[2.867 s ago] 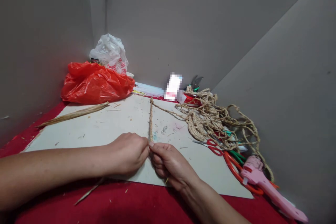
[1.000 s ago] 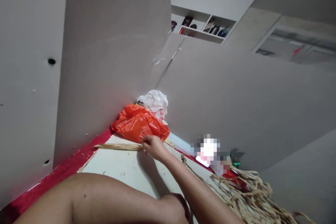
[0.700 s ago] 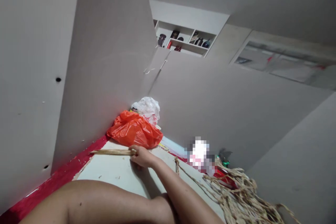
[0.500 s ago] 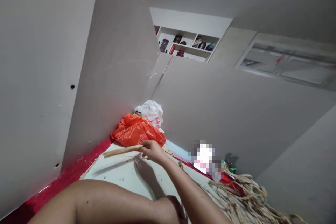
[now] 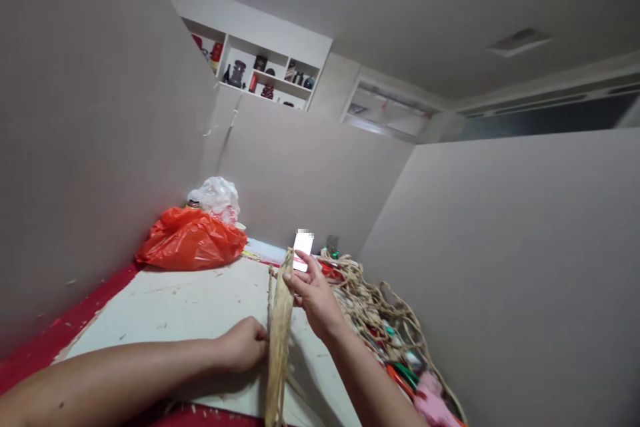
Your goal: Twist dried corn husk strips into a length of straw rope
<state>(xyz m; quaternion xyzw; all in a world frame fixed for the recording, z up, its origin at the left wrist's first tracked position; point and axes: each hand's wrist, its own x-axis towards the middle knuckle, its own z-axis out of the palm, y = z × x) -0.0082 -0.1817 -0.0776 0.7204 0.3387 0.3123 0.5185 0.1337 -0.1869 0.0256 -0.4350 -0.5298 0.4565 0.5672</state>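
A long, flat, straw-coloured strip, like a dried plant leaf, stands nearly upright in front of me. My right hand pinches it near its top end, thumb on the near side. Beside its left edge runs a thin twisted cord. Low on the left of the strip, my left hand is closed, its fingertips curled in by the cord and strip. What those fingers grip is hidden. Below both hands lies a pale board with small scraps on it.
An orange plastic bag and a white plastic bag sit at the back left. Heaped tan rope lies along the right, with a bright phone-like screen behind. Pink cloth is at lower right. Grey walls surround the board.
My view has swung right. The strip, earlier pointing left near the orange bag in my right hand, now hangs upright. My left hand has come up from the bottom edge to beside it.
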